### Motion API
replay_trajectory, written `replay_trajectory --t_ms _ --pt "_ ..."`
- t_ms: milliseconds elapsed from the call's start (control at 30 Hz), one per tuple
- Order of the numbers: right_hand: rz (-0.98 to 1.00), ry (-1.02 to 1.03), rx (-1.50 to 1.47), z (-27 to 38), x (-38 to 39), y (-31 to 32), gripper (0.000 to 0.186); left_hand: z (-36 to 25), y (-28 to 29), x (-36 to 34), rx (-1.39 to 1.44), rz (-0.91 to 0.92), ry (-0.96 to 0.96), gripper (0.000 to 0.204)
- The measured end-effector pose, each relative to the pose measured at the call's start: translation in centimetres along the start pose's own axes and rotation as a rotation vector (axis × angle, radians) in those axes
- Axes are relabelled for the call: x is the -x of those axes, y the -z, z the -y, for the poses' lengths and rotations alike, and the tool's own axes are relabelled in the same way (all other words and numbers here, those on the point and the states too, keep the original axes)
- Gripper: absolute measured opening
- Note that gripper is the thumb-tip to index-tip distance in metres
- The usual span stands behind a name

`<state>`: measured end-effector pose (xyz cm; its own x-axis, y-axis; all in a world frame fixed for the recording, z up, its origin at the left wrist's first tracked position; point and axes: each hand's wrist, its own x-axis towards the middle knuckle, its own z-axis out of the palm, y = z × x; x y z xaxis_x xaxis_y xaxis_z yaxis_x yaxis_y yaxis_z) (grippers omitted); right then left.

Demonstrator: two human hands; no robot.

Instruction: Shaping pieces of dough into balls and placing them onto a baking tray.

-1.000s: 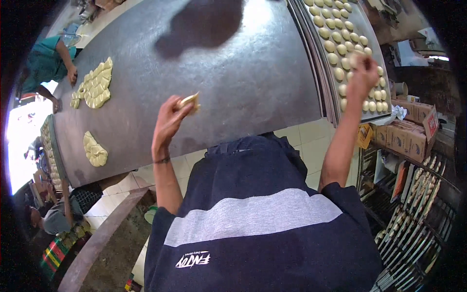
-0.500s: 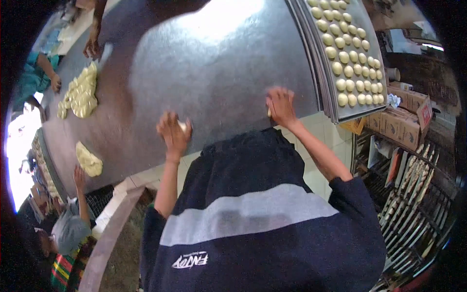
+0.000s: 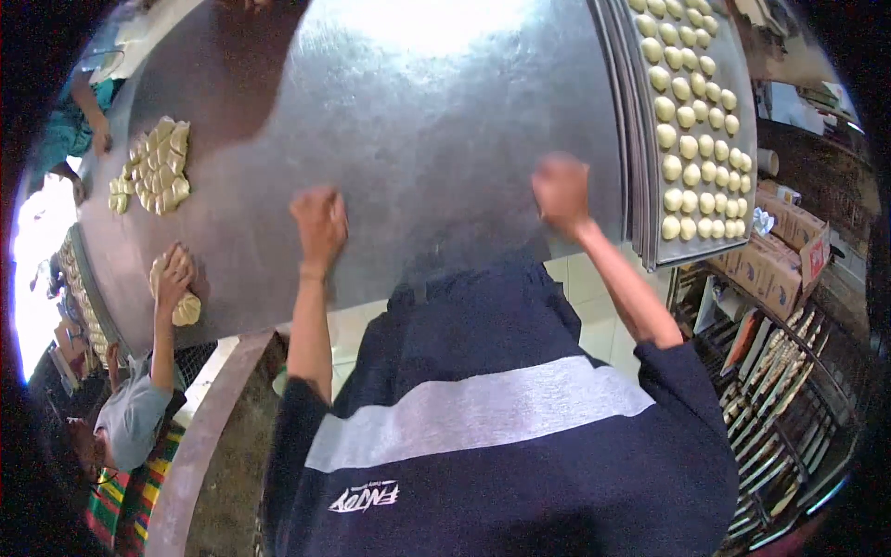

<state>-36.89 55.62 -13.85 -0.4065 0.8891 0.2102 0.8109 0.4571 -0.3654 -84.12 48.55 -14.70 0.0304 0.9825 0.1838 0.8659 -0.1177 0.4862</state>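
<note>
My left hand (image 3: 320, 227) is curled down on the metal tabletop, its fingers closed over a piece of dough that the hand now hides; a pale bit of it showed half a second ago. Farther right, my right hand (image 3: 562, 193) is cupped in the same way on the table, smeared by motion, with its dough also hidden beneath. To its right, a tray (image 3: 640, 243) bears rows of round pale dough balls (image 3: 687, 147).
Cut dough pieces (image 3: 160, 167) lie together on the table's (image 3: 418, 186) far left. A co-worker's hand (image 3: 174, 276) presses a dough lump (image 3: 187, 310) nearer me. Another person's arm (image 3: 93, 111) is behind. Cardboard boxes (image 3: 761, 265) and a rack (image 3: 775, 408) stand at right.
Both hands have curled more tightly over their dough, and the right has shifted slightly right. The co-worker's hand at left has come onto the lump. The arm at the upper left has left the table.
</note>
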Motion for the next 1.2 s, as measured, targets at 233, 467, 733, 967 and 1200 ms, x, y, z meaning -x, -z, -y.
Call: replay_trajectory --t_ms 233,467,733,967,1200 --pt "-0.248 -0.457 -0.221 4.8 -7.6 -4.6 0.029 -5.1 -5.9 -7.3 -0.062 -0.221 0.309 0.017" --pt "-0.042 -0.130 -0.041 -5.0 -6.0 0.5 0.021 2.1 -1.3 -8.4 -0.076 -0.064 0.011 0.017" --pt "-0.409 -0.423 -0.372 4.5 -14.1 -6.9 0.037 -4.8 -7.3 -16.6 0.266 -0.268 0.273 0.017" --pt "-0.151 -0.194 -0.514 7.0 -3.4 -2.3 0.045 -6.9 -3.2 -4.8 0.196 -0.232 0.041 0.034" --pt "0.095 -0.590 -0.641 9.4 -0.6 3.8 0.061 -10.9 0.7 -1.3 0.435 0.024 0.499 0.036"
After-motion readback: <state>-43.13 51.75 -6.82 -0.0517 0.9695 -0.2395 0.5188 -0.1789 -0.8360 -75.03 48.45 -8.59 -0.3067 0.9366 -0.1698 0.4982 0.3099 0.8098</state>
